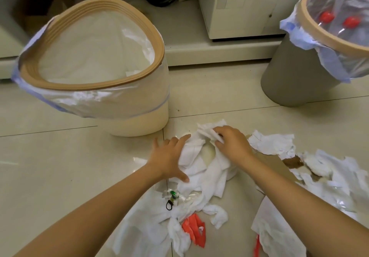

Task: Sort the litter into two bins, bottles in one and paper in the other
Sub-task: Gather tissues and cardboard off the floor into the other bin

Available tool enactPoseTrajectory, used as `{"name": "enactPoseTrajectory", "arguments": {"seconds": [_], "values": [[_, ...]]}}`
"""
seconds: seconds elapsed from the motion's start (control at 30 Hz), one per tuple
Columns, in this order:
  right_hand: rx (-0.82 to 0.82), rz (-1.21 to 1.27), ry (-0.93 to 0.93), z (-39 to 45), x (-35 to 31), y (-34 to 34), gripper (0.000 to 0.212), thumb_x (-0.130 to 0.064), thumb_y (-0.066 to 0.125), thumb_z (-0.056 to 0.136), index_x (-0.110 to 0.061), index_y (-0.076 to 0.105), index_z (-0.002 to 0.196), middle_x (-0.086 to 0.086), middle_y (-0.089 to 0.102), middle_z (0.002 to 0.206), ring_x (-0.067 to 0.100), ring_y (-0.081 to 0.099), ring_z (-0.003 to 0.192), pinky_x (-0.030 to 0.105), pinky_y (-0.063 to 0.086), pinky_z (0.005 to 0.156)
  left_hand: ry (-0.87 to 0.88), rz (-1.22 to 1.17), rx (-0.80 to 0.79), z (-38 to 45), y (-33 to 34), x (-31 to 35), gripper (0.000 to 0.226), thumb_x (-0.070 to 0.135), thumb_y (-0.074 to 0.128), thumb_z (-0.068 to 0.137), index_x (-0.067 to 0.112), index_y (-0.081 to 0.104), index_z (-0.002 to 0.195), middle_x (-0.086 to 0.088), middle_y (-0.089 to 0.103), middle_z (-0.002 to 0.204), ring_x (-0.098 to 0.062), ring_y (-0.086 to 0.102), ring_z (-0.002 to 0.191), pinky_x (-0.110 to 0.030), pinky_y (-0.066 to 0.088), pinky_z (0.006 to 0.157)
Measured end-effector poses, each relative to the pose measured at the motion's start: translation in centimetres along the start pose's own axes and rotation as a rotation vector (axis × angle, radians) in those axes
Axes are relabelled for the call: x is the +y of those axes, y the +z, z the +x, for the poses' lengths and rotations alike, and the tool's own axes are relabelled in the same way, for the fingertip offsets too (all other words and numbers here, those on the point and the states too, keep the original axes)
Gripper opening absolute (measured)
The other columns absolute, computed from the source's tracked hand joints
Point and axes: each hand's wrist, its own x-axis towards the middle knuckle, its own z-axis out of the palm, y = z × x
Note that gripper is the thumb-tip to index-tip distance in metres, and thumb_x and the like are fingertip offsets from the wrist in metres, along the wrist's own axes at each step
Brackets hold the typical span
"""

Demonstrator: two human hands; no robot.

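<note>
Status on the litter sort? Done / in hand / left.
Done: two red-capped bottles sit in the grey bin; white paper already lies in the cream bin.
In hand: the right hand pinches a white paper wad; the left hand rests open on the paper pile.
Left: most of that pile, more torn paper to the right, and orange scraps on the floor.

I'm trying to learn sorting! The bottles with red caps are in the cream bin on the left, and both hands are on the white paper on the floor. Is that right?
Not quite. The red-capped bottles are in the grey bin on the right, not the cream bin, as the head view shows. The rest holds: the left hand and right hand are on the white paper on the floor.
</note>
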Motion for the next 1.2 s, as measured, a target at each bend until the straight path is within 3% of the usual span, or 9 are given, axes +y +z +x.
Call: {"name": "enactPoseTrajectory", "arguments": {"seconds": [0.13,0.27,0.37,0.5,0.6,0.77,0.93,1.1,1.2], "values": [[-0.005,-0.012,-0.023,-0.9,0.0,-1.3,0.014,-0.012,0.056,0.087,-0.015,0.067,0.094,0.004,0.054,0.086,0.027,0.056,0.080,0.038,0.046,0.068,0.045,0.084,0.242,0.2,-0.1,0.2,0.051,0.046,0.066,0.079,0.037,0.050,0.127,0.009,0.059,0.120,-0.017,0.047,0.119,-0.052,0.011,0.110],[0.047,-0.017,-0.038,-2.1,-0.1,-1.5,0.016,-0.010,0.054,0.087,-0.012,0.068,0.093,0.005,0.053,0.087,0.027,0.057,0.078,0.040,0.048,0.065,0.049,-0.071,0.393,0.1,-1.2,0.0,0.024,0.040,0.067,0.076,0.036,0.070,0.100,0.011,0.067,0.101,-0.014,0.054,0.109,-0.046,0.011,0.110],[0.135,0.085,-0.021,-2.3,-0.6,-2.1,0.021,-0.007,0.054,0.086,-0.015,0.072,0.094,0.004,0.056,0.089,0.023,0.057,0.078,0.038,0.048,0.067,0.074,-0.244,0.478,-0.1,-1.7,-0.4,0.030,0.055,0.058,0.076,0.034,0.071,0.093,0.011,0.068,0.097,-0.011,0.055,0.102,-0.046,0.020,0.107],[0.206,0.177,0.039,-2.0,-1.3,-2.9,0.020,-0.002,0.053,0.083,-0.010,0.071,0.083,0.006,0.057,0.087,0.025,0.057,0.077,0.038,0.047,0.069,0.079,-0.370,0.435,-0.5,-2.5,-0.5,0.026,0.047,0.052,0.078,0.030,0.072,0.080,0.008,0.070,0.081,-0.013,0.060,0.080,-0.035,0.039,0.090],[0.216,0.207,0.042,-2.0,-1.7,-3.4,0.020,-0.001,0.053,0.083,-0.010,0.071,0.082,0.007,0.058,0.086,0.025,0.056,0.077,0.038,0.048,0.069,0.045,-0.457,0.452,-1.0,-3.0,-0.5,0.019,0.035,0.053,0.076,0.027,0.070,0.076,0.008,0.069,0.073,-0.016,0.060,0.070,-0.031,0.039,0.073],[0.266,0.258,-0.003,-2.1,-2.8,-4.7,0.017,-0.003,0.058,0.082,-0.013,0.072,0.081,0.005,0.059,0.085,0.023,0.057,0.077,0.036,0.047,0.069,0.022,-0.617,0.511,-2.9,-5.7,0.0,0.017,0.035,0.060,0.080,0.042,0.058,0.065,0.011,0.063,0.066,-0.008,0.056,0.066,-0.025,0.035,0.054],[0.334,0.308,-0.077,-2.0,-4.5,-6.6,0.017,-0.007,0.061,0.084,-0.018,0.073,0.086,0.000,0.059,0.084,0.013,0.056,0.073,0.022,0.045,0.063,0.044,-0.480,0.738,-5.7,-8.4,0.0,0.018,0.023,0.055,0.075,0.023,0.073,0.080,0.005,0.069,0.076,-0.017,0.061,0.070,-0.036,0.048,0.058],[0.375,0.444,-0.114,-1.9,-7.0,-8.7,0.015,-0.009,0.063,0.084,-0.016,0.073,0.092,0.000,0.062,0.088,0.014,0.059,0.078,0.025,0.048,0.067,0.113,-0.414,1.000,-8.5,-10.8,-0.2,0.022,0.022,0.055,0.077,0.018,0.073,0.089,0.004,0.070,0.082,-0.018,0.063,0.073,-0.040,0.051,0.055],[0.386,0.553,-0.142,-1.8,-9.5,-10.2,0.013,-0.009,0.064,0.084,-0.020,0.071,0.087,-0.002,0.062,0.089,0.010,0.059,0.079,0.020,0.049,0.067,0.183,-0.346,1.131,-10.0,-12.8,-0.7,0.021,0.008,0.063,0.078,0.011,0.073,0.096,0.000,0.071,0.087,-0.020,0.065,0.077,-0.039,0.052,0.058]]}}
